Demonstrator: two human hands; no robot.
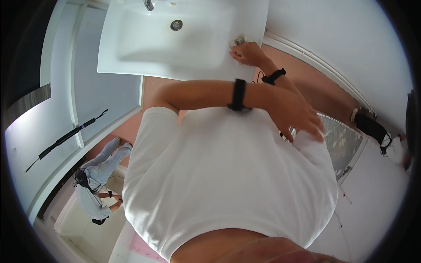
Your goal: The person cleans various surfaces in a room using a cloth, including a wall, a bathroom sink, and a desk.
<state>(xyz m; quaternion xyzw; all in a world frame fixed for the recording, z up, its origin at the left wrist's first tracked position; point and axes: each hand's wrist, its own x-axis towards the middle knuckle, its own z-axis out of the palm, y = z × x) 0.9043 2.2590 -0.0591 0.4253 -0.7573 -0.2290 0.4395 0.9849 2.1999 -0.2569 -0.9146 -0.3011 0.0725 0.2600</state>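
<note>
At the right front rim of a white washbasin (194, 62), my right hand (251, 54) grips a crumpled greyish-white cloth or pad (239, 41). The fingers are curled and hide part of it. My left forearm lies across my chest. My left hand (301, 115) is at the edge of my right sleeve (307, 138), thumb and fingers on either side of the white fabric. It is blurred, so I cannot tell whether it pinches the fabric. Both wrists carry black bands. The basin has a metal drain (176, 25) and a chrome faucet (149, 5).
Behind me on the left, a person (95, 184) in light clothes bends over a bathtub (92, 236). Another person (381, 134) is at the far right. White pipes (312, 52) run along the right wall. A black rod (67, 136) shows against the left partition.
</note>
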